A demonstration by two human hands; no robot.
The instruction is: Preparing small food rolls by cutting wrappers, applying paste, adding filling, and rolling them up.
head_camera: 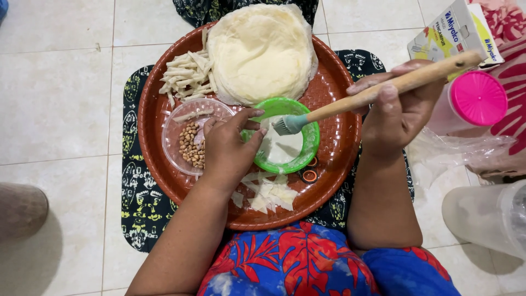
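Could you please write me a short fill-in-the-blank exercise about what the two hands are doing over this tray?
1. The right hand holds a brush with a ____ handle.
2. The left hand touches the rim of a small ____ bowl.
3. The clear container beside that bowl holds ____.
4. The stack of thin wrappers lies on a round ____ tray.

Missing words: wooden; green; peanuts; brown
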